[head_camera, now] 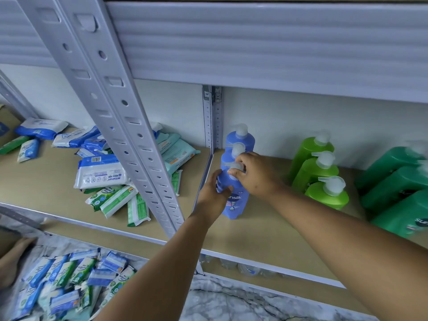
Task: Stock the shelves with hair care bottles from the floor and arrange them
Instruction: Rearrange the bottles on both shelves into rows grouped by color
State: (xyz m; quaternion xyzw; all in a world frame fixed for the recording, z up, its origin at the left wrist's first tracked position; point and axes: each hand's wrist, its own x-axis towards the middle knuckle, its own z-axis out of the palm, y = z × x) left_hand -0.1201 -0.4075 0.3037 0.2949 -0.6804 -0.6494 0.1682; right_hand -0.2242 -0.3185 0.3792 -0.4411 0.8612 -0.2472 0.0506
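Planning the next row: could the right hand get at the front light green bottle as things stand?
Probably yes: the right hand is pinching the front blue bottle's pump, and bare shelf lies between it and the front light green bottle.

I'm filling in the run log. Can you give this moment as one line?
stage: arranging | left hand: grips front blue bottle body | right hand: pinches its pump top | place: shelf, front of blue row

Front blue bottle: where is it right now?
The front blue bottle stands on the shelf beside the grey upright post, ahead of two more blue bottles, gripped by both hands.
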